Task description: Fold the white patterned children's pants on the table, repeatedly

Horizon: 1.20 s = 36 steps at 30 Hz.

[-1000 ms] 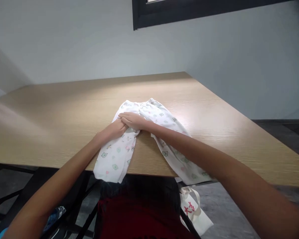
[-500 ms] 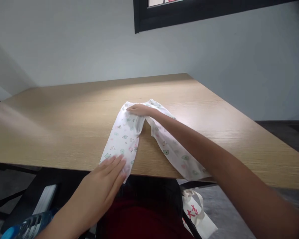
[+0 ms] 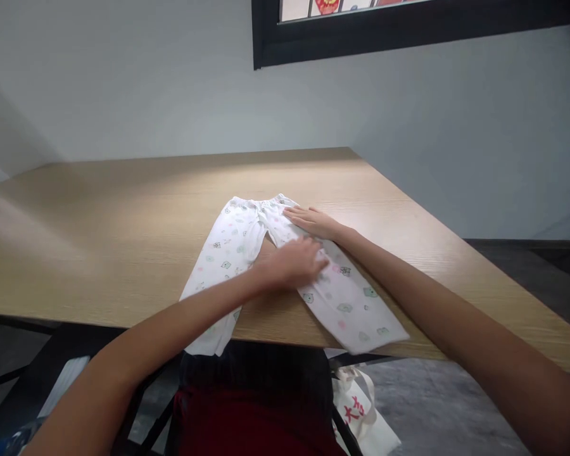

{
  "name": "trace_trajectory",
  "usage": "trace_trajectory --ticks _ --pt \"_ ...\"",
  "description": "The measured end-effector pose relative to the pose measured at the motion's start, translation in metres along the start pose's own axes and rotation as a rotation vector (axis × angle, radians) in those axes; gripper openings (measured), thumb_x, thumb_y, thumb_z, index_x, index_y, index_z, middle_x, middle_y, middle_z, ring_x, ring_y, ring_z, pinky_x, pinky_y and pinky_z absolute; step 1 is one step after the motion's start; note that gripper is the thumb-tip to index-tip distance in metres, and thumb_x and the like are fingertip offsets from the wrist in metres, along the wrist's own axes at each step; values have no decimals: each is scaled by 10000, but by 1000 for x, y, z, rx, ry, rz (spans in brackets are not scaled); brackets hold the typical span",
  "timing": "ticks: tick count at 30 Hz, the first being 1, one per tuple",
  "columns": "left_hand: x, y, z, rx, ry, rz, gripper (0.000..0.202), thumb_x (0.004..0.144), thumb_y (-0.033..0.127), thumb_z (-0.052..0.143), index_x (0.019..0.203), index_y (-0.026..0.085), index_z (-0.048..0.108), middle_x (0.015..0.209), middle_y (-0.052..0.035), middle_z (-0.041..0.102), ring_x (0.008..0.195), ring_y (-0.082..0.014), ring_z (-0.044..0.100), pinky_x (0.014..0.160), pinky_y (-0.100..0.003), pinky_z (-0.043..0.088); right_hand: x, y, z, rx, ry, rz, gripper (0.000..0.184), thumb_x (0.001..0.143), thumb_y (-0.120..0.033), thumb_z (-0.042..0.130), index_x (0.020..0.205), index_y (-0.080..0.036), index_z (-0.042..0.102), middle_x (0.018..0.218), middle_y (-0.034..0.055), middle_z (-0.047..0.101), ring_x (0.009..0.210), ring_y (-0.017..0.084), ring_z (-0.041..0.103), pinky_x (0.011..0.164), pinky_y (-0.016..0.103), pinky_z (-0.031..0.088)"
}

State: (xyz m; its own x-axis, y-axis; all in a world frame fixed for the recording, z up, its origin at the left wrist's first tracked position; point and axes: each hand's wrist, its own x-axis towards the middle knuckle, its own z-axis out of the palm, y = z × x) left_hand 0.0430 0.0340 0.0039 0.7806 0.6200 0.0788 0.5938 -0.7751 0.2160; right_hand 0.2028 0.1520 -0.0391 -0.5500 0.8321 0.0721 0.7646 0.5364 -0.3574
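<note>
Trousers (image 3: pixel 228 253), child-sized and white with a small coloured print, lie flat on the wooden surface (image 3: pixel 99 240). The waistband is away from the person and the legs are spread. The leg on the person's left hangs over the near edge. The left grip (image 3: pixel 294 263) lies open, palm down, midway along the other leg. The right grip (image 3: pixel 313 221) is open too, fingers flat on that same leg nearer the waistband, clasping nothing. A white tote bag (image 3: pixel 361 415) with red characters shows below the edge.

wood table (image 3: pixel 99 215), kid's pants (image 3: pixel 275 253) (flat)
</note>
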Motion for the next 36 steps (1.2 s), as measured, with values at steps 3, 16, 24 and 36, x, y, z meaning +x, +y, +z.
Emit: trace_trajectory --ticks 3,16,24,36 --pt "-46 47 17 -25 -56 148 559 928 418 297 1323 29 367 1397 -159 372 1303 -266 318 1073 -353 281 16 6 2 -78 16 65 488 946 -371 182 1403 -247 300 1458 -13 214 1340 247 155 1068 537 123" --pt "-41 100 52 128 216 44 442 783 203 518 1213 278 451 834 -56 520 721 -224 524 625 -387 467 2 -9 -16 520 363 345 423 750 -247 562 1161 -143 562 1056 113 621 765 196 598 655 291 491" --pt "-89 75 16 -282 632 -131 419 834 199 374 1227 329 438 752 -17 554 506 -132 496 460 -233 425 16 -45 -41 895 316 416 310 683 -52 496 509 -199 286 459 -73 261 382 55 225 352 213 167" --pt "-215 18 -21 -77 -9 -978 409 898 258 260 1130 240 597 621 -36 659 537 -186 624 543 -248 438 112 -161 39 501 245 264 305 830 -150 473 1135 -133 488 865 90 623 744 211 574 646 309 425"
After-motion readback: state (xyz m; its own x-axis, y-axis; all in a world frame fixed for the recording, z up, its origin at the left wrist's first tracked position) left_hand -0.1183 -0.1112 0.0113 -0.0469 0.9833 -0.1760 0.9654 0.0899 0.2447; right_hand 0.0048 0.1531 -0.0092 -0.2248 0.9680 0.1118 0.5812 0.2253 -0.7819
